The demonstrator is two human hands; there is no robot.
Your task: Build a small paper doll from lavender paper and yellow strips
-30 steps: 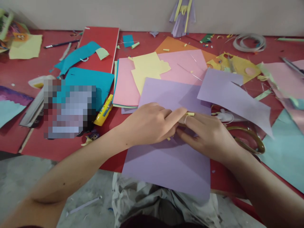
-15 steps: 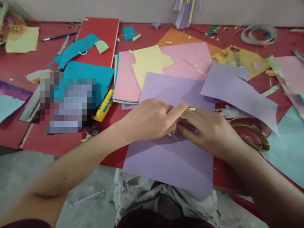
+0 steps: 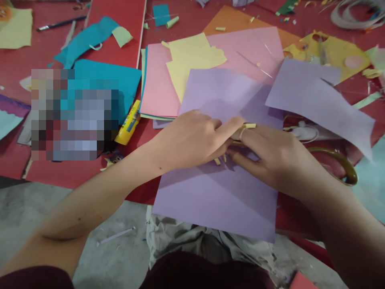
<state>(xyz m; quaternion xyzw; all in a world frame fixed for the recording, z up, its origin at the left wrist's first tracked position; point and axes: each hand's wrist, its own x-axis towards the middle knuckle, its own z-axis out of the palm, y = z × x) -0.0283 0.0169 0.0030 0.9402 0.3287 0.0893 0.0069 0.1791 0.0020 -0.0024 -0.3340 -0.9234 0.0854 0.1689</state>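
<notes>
My left hand (image 3: 200, 134) and my right hand (image 3: 267, 148) meet over a large sheet of purple paper (image 3: 216, 200) that overhangs the table's front edge. Both sets of fingers are closed around a small bundle of yellow and purple paper strips (image 3: 249, 125). One yellow end pokes out above the right fingers, and short strip ends show below the left fingertips. The middle of the bundle is hidden by my fingers. A ring sits on a right-hand finger.
A yellow glue stick (image 3: 128, 122) lies left of my hands. Behind them are yellow paper (image 3: 192, 52), pink paper (image 3: 158, 80) and orange paper (image 3: 230, 22). Brown-handled scissors (image 3: 349, 168) and a curled purple sheet (image 3: 315, 90) lie to the right, a clear coil (image 3: 355, 14) beyond.
The view has tilted down slightly, so the table appears shifted upward. Both hands keep their hold on the paper strips with hardly any movement.
</notes>
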